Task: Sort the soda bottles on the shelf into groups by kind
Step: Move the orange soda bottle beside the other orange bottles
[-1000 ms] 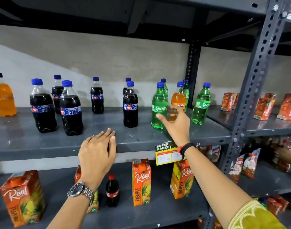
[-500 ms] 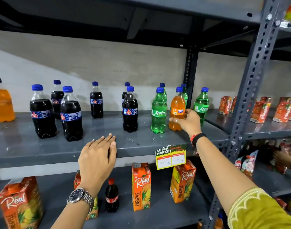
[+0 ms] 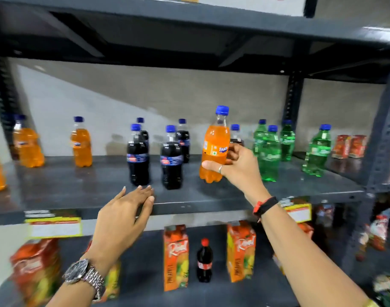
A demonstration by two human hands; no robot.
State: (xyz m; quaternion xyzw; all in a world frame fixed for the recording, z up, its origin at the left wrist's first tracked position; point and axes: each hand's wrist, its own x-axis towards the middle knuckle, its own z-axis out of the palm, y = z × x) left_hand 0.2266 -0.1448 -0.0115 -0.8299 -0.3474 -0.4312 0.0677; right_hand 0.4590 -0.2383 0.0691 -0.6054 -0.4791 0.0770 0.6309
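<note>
Since half a second ago your right hand [image 3: 236, 161] has lifted the orange Fanta bottle [image 3: 215, 145] out from among the green Sprite bottles [image 3: 269, 151] and now carries it just left of them, clear of the shelf [image 3: 83, 191]. It sits upright, clamped between thumb and fingers around its lower body, so one stray is out and, I judge, bound for the orange bottles [image 3: 81, 145] far to the left of the Sprites. Your left hand [image 3: 123, 216] lies flat and empty on the shelf's front edge.
</note>
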